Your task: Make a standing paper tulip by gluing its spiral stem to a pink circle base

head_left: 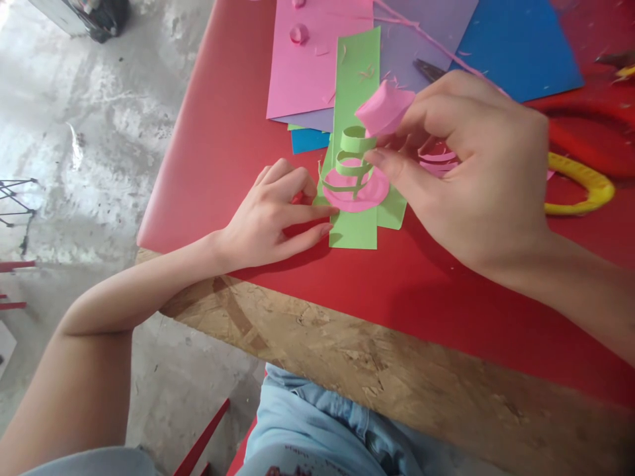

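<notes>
While your right hand [481,158] pinches, the green paper coil [354,141] stands in loose turns on the pink paper disc [347,201], near the tabletop's left corner. Thumb and index finger meet at the coil's upper right side, just below a folded pink paper piece [385,109]; can't tell if you grip that piece too. Your left hand [270,215] is not closed on anything: thumb and index are apart, tips at the left edge of the disc and the green paper [353,237] under it, other fingers bent.

A long green strip [358,66] lies on the far side of the coil, pink scraps on it. Far left of that, a pink sheet [302,76] carries a small pink curl [298,34]. Lilac sheet [431,26] far, blue sheet [516,53] far right. A pink string [464,59] runs slantwise over the lilac and blue. A dark pointed tip [429,69] shows just beyond your right hand; a yellow loop handle [588,205] sits right of it. The red tabletop [223,145] shows bare wood [297,320] along its near side; concrete floor [163,79] to the left.
</notes>
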A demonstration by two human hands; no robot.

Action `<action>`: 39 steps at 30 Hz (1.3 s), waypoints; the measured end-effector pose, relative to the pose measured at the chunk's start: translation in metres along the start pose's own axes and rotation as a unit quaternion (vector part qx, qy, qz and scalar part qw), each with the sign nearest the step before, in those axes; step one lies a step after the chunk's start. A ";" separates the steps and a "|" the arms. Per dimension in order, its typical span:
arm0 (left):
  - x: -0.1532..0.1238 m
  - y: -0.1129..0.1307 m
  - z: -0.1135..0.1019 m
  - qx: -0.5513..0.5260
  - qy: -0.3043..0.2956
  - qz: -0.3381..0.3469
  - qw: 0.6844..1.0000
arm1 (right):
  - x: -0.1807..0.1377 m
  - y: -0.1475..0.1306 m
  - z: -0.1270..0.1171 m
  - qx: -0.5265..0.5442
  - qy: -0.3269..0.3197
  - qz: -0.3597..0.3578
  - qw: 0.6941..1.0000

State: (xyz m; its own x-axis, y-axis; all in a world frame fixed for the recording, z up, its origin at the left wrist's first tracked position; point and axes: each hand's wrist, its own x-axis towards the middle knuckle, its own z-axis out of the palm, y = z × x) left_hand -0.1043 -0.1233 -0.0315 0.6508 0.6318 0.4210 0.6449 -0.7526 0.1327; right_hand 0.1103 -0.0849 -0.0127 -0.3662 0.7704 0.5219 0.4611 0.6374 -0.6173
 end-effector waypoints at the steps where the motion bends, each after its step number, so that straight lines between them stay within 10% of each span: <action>1: 0.000 0.001 0.000 -0.007 0.000 0.001 1.000 | 0.000 0.000 0.000 -0.001 -0.002 -0.002 1.000; 39: 0.004 0.012 -0.001 0.047 -0.011 0.015 0.999 | -0.002 0.007 0.001 0.052 0.025 -0.041 0.998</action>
State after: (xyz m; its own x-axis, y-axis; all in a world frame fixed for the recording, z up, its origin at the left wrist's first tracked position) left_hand -0.0944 -0.1304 -0.0269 0.6787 0.6134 0.4038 0.6586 -0.7517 0.0347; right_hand 0.1134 -0.0819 -0.0190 -0.3572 0.7162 0.5995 0.3449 0.6976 -0.6280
